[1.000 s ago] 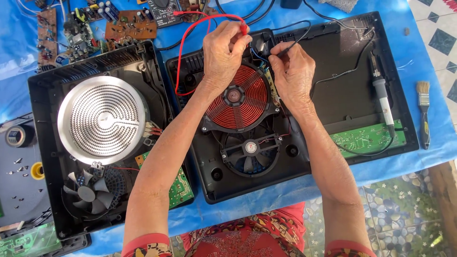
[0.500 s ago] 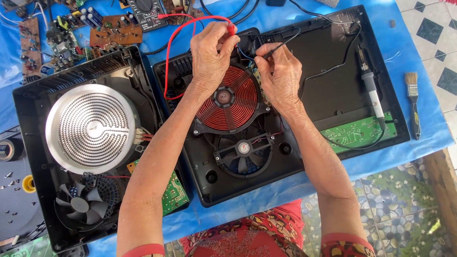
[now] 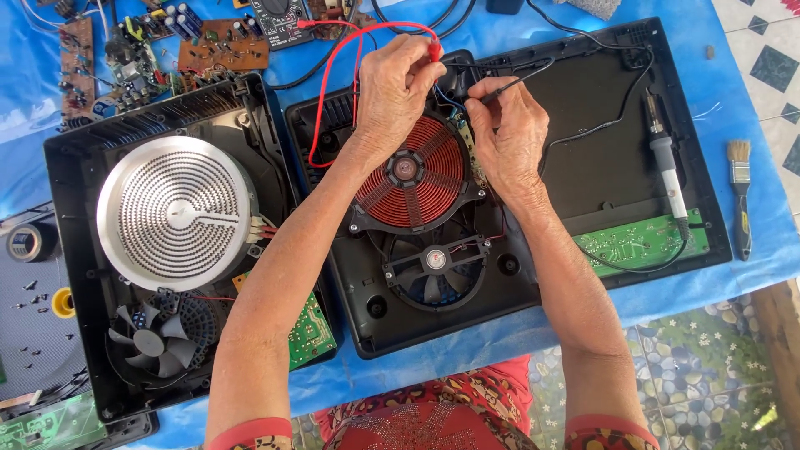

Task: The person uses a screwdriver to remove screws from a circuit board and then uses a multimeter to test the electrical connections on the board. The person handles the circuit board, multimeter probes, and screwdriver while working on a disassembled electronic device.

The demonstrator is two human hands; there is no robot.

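Observation:
My left hand (image 3: pixel 396 87) grips a red test probe (image 3: pixel 433 48) whose red lead (image 3: pixel 329 83) loops back toward a meter (image 3: pixel 279 17) at the top. My right hand (image 3: pixel 512 133) pinches a black test probe (image 3: pixel 508 86), its black lead running right. Both probe tips meet at a small board strip (image 3: pixel 465 137) just above the red-copper coil (image 3: pixel 417 175) of an opened black cooker base (image 3: pixel 375 325). A black fan (image 3: pixel 433 262) sits below the coil.
A second opened cooker (image 3: pixel 75 167) with a silver spiral coil (image 3: pixel 175 212) and fan (image 3: pixel 150 342) lies left. Circuit boards (image 3: pixel 221 46) lie at top left. A soldering iron (image 3: pixel 667 162), a green board (image 3: pixel 642 242), a brush (image 3: pixel 740 196) and tape (image 3: pixel 29 242) lie around.
Both hands have stayed at the board strip above the coil with the probes held. The camera view has shifted slightly, sliding the scene in the picture.

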